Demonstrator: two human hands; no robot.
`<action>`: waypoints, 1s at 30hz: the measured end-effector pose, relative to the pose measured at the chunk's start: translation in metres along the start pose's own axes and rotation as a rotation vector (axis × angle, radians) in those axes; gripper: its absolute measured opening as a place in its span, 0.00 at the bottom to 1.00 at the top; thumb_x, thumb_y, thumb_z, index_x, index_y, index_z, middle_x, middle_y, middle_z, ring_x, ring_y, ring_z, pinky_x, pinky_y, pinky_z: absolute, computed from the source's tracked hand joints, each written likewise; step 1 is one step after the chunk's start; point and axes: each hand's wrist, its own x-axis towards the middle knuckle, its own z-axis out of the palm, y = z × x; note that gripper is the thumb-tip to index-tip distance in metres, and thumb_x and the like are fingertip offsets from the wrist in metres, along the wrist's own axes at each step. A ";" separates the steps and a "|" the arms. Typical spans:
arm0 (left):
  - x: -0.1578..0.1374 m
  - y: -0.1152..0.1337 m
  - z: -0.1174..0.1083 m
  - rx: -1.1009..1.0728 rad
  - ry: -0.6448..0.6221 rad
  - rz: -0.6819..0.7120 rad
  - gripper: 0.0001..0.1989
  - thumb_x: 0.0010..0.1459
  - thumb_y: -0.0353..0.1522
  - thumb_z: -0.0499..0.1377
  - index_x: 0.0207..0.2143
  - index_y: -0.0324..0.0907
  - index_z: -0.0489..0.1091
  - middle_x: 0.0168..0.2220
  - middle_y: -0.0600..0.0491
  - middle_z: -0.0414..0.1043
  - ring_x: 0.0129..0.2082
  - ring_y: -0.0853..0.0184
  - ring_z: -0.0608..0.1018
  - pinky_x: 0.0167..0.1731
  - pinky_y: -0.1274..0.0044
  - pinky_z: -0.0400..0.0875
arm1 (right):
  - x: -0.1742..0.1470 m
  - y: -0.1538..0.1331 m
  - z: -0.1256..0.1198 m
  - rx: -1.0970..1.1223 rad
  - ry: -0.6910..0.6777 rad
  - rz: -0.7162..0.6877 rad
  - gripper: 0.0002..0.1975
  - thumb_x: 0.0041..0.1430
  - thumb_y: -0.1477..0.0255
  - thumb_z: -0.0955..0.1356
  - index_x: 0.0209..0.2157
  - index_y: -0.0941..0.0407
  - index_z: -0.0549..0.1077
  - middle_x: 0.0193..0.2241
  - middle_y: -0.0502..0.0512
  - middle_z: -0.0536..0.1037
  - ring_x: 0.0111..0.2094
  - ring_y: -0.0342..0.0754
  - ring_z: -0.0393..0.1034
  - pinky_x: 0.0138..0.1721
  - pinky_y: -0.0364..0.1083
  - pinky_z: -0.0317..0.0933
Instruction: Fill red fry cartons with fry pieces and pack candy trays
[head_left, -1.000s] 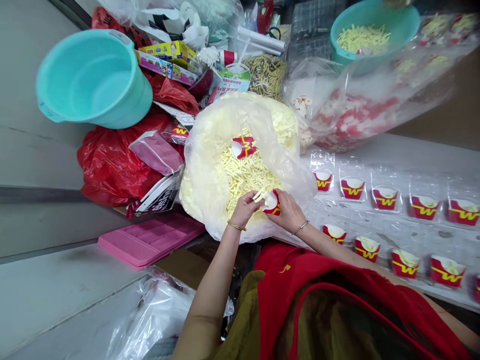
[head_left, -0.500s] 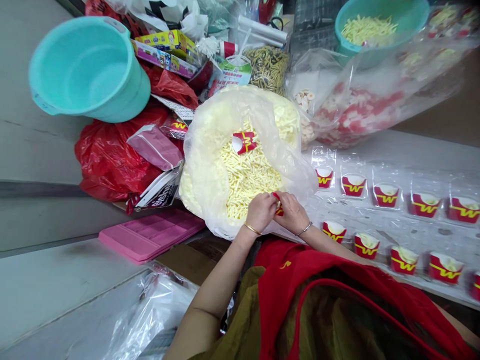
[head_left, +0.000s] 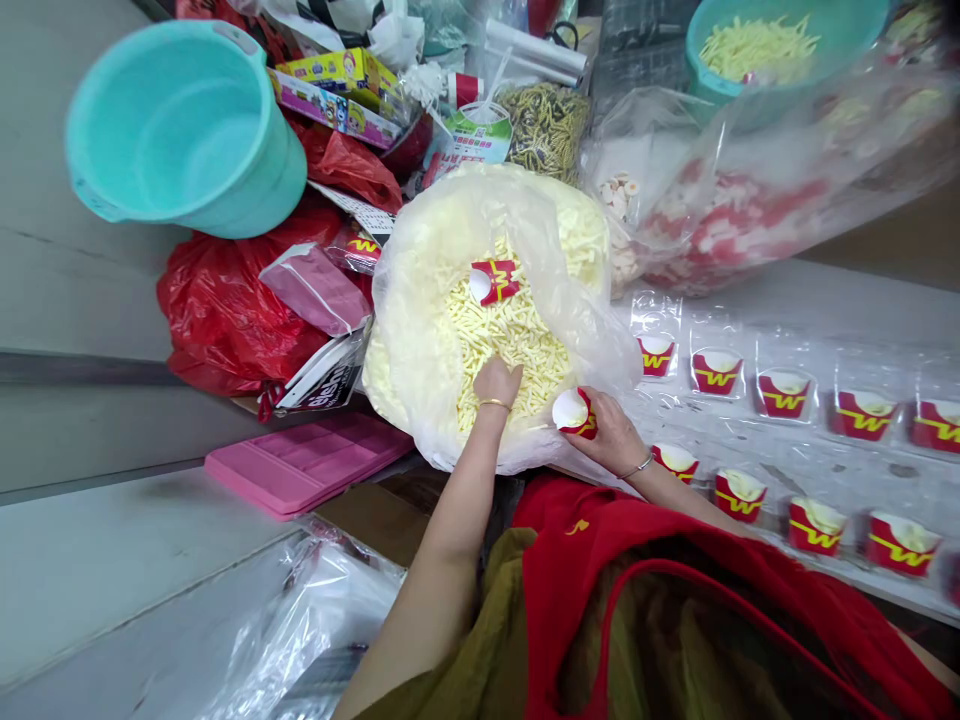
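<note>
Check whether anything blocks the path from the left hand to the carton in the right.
Nothing visible does: the gap between the left hand and the red carton, held in the right hand, is open, with pale sticks lying beneath.

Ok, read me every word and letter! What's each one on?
"W": on the red cartons in two rows
"W": on the loose carton on pale sticks
"W": on the small packet by the red bag
Too small, blurred or hidden to read: held carton, green tag, yellow box, purple box, black label
</note>
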 end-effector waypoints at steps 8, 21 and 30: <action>0.014 0.003 0.010 -0.311 -0.050 -0.023 0.02 0.49 0.30 0.57 0.26 0.40 0.67 0.29 0.47 0.73 0.36 0.62 0.75 0.34 0.75 0.66 | 0.005 -0.004 -0.001 0.000 0.010 0.022 0.35 0.52 0.59 0.68 0.57 0.58 0.55 0.47 0.65 0.68 0.49 0.59 0.64 0.49 0.59 0.62; -0.050 -0.020 -0.040 -1.312 -0.764 0.211 0.12 0.46 0.38 0.60 0.27 0.39 0.62 0.14 0.63 0.55 0.13 0.80 0.55 0.16 0.83 0.47 | 0.036 -0.033 0.014 0.043 -0.016 -0.045 0.35 0.51 0.63 0.69 0.56 0.58 0.54 0.48 0.66 0.67 0.49 0.60 0.63 0.48 0.60 0.62; -0.068 0.004 -0.032 -0.343 -0.150 0.525 0.04 0.53 0.29 0.54 0.25 0.41 0.64 0.23 0.55 0.65 0.25 0.70 0.69 0.27 0.78 0.60 | 0.032 -0.036 0.011 -0.002 0.001 -0.083 0.30 0.52 0.68 0.68 0.55 0.58 0.56 0.48 0.65 0.68 0.48 0.60 0.63 0.47 0.59 0.62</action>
